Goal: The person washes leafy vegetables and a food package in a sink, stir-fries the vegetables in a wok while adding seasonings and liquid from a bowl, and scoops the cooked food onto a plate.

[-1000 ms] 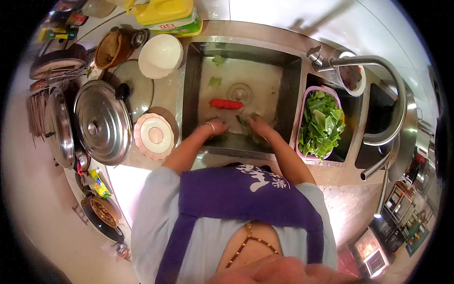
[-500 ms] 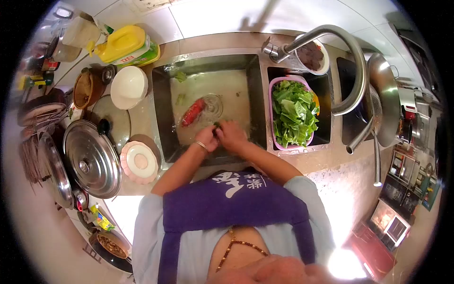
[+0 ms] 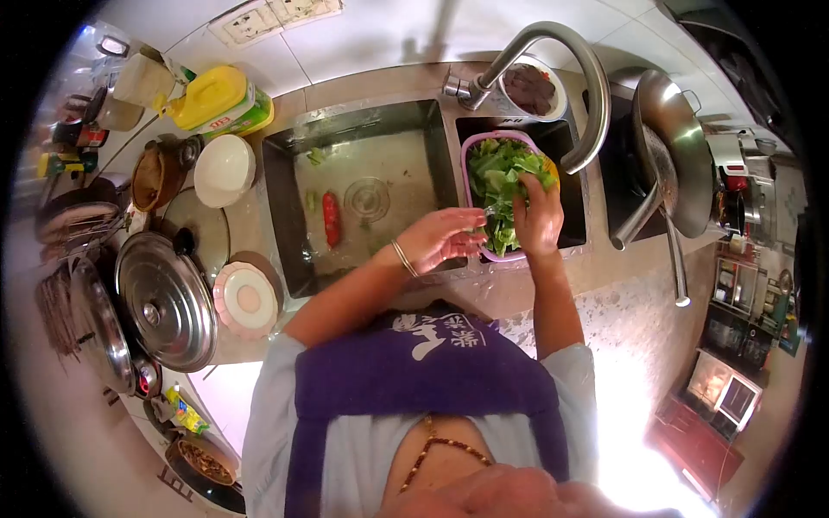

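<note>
Across the desk (image 3: 494,289), left fingers (image 3: 465,217) are parted, what right fingers (image 3: 540,197) grip is unclear, and greens (image 3: 496,173) beneath these may spill if pushed hard.

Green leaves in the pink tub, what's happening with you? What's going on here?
A person in a purple cloth apron has the right hand over the loose, flat green leaves in a rounded pink plastic tub. The left hand is by the tub's left edge. I can't tell whether either has a grip on any leaves. A long red piece of food lies in the square grey metal sink, with no hand on it.
</note>
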### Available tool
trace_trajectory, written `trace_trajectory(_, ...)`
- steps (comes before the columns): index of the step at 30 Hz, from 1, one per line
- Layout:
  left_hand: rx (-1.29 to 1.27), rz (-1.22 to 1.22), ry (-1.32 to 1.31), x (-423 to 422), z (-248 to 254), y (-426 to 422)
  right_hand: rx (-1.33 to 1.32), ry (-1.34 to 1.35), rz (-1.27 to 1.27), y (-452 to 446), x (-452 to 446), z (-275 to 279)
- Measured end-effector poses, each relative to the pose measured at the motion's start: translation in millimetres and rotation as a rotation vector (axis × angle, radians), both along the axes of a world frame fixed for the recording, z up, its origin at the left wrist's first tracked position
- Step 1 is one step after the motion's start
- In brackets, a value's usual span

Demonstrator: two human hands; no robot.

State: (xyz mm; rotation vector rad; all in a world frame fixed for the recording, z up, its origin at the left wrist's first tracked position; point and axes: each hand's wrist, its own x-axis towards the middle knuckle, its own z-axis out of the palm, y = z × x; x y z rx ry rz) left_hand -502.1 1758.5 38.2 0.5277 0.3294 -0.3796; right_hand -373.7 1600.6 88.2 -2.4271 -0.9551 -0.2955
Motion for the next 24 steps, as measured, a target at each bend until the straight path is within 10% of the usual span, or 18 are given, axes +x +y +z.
trace_trajectory(3, -0.025, 0.099, 0.174, -13, -27, 16, -0.265, -0.102, 0.07, -6, 11, -1)
trace_trajectory(14, 0.837, 0.106, 0.537, -120, -109, 127, 0.121, 0.108, 0.335, 35, -21, -20)
trace_trajectory(21, 1.604, -0.175, 0.335, -155, -144, 130, -0.705, 0.559, 0.466, 114, -78, -149)
trace_trajectory(24, 1.507, -0.471, 0.263, -140, -127, 127, -0.982, 0.655, 0.455, 137, -83, -195)
